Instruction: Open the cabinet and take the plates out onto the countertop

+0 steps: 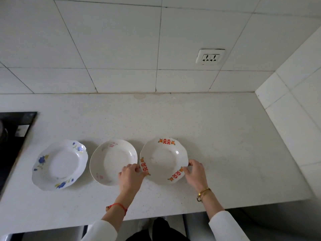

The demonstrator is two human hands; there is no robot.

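Head view: three plates in a row on white countertop (217, 136). Red-patterned plate (164, 160) rightmost; left hand (131, 176) and right hand (195, 173) pinch its opposite rims. Pink-flowered plate (112, 161) middle, blue-flowered plate (60, 165) left.
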